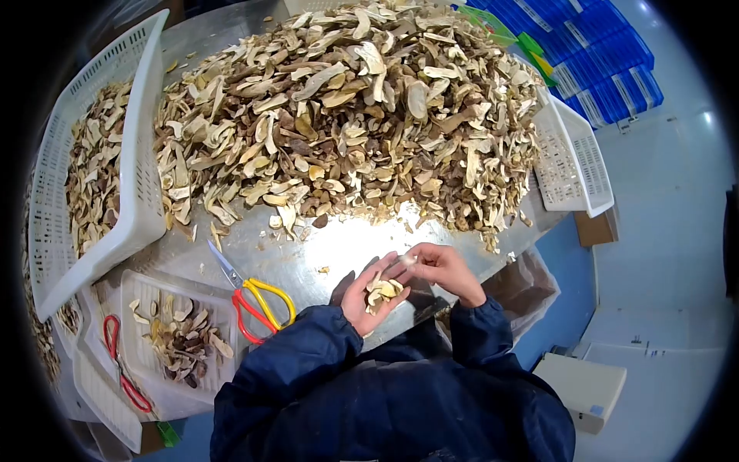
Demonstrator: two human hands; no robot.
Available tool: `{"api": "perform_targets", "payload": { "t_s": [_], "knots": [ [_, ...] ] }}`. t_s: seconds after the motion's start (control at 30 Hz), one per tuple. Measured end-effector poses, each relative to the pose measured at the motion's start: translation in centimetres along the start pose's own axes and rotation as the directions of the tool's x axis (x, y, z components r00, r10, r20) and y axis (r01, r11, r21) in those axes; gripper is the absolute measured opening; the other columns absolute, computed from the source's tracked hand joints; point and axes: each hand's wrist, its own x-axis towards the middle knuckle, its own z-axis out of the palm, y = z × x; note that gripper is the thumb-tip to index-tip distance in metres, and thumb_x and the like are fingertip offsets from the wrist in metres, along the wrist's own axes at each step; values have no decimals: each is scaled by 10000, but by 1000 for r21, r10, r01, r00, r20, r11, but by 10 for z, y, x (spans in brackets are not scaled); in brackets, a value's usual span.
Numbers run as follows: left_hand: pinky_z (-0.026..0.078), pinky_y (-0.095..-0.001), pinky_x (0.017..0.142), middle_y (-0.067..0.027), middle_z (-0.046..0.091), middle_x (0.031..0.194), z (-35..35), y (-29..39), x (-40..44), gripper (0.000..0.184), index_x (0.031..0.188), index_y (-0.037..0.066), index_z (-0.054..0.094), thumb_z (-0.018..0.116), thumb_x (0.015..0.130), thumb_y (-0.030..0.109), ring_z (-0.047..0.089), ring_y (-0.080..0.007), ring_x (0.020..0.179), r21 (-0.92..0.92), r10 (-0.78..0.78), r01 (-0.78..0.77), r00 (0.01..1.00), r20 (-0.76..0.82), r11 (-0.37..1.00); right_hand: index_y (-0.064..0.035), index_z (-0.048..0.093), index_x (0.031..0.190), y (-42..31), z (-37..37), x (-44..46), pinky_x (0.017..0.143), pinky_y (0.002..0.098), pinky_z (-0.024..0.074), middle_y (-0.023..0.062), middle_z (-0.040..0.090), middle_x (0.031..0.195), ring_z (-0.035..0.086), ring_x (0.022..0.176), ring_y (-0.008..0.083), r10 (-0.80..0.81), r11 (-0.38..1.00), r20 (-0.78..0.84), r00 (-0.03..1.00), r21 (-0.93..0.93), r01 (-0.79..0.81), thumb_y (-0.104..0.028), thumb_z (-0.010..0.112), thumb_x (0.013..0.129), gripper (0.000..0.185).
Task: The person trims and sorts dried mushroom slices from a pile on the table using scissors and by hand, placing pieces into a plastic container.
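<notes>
My left hand (375, 296) is cupped palm up above the metal table's near edge, holding a few pale dried mushroom slices (382, 291). Just to its right, my right hand (442, 269) pinches a small whitish mushroom slice (408, 262) between thumb and fingers, blurred by motion. A large heap of dried mushroom slices (354, 131) covers the far part of the table. Left of my hands lie scissors (260, 300) with one red and one yellow handle, their blades apart and pointing away from me.
On the left, a white perforated basket (142, 154) holds more slices. A shallow clear tray (138, 289) with darker pieces and red-handled scissors (123, 369) are nearer. Another white basket (573, 158) stands right, above a lined bin (531, 296). Blue crates (585, 54) are stacked beyond.
</notes>
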Motion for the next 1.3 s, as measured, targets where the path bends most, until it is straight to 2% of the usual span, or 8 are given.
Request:
{"api": "perform_targets", "payload": {
  "t_s": [0.07,0.13,0.3,0.57,0.8,0.97,1.07,1.3],
  "knots": [
    [331,-431,1064,-119,437,1381,-4,-1,1,438,1375,111,384,374,980,301,429,-271,1250,-26,9,-8,1000,17,1000,-31,643,968,-23,-11,8,483,193,386,12,606,713,492,545,47,61,991,-36,997,-120,-65,-132,655,835,168],
    [361,-469,1036,-116,523,1244,-4,-1,0,405,1322,83,427,391,981,299,498,-272,1141,-47,-14,13,999,-34,999,-17,569,1193,-4,-24,41,514,271,415,75,604,621,549,551,124,-200,931,-388,900,-361,51,-201,657,831,416],
    [407,-482,983,-87,588,1008,-12,-1,-1,309,1165,58,522,441,962,277,559,-254,944,-66,-45,47,998,35,997,-23,536,1199,10,-20,89,593,336,461,165,624,758,579,621,237,-502,681,-344,794,-723,117,-240,603,858,410],
    [466,-351,763,-64,563,925,-13,-2,-1,249,1012,66,553,451,954,285,526,-203,879,-61,-63,67,996,65,996,-56,605,1148,-8,-24,25,478,189,372,-18,600,751,529,599,45,25,995,-105,994,-93,-35,-86,590,862,287],
    [457,-264,620,-43,516,897,-15,-1,-2,238,1001,79,533,437,958,293,479,-159,786,-10,-135,136,990,40,991,-13,630,1077,30,-22,9,512,211,397,-3,585,721,520,601,58,-153,948,-268,951,-310,65,-58,581,861,227],
    [455,-261,621,-42,512,887,-14,-2,-2,242,1003,76,531,431,958,291,468,-152,773,-19,-129,130,990,52,991,-81,622,1044,3,16,14,632,378,475,122,576,818,594,721,309,-242,797,-203,949,-599,75,-135,661,775,276],
    [454,-264,622,-44,514,884,-14,-1,-1,249,1012,71,531,434,956,293,467,-155,765,-23,-124,125,992,28,992,-79,630,1020,9,28,19,623,375,473,129,589,838,594,737,319,-359,671,-162,919,-729,133,-144,663,774,256],
    [485,-330,772,-75,568,1020,-25,-3,0,274,1110,65,531,431,962,273,543,-201,911,-46,-107,110,992,70,993,13,660,878,19,8,21,545,248,393,-8,569,669,507,610,82,-51,999,-340,939,-14,50,-163,637,863,178]
  ]
}}
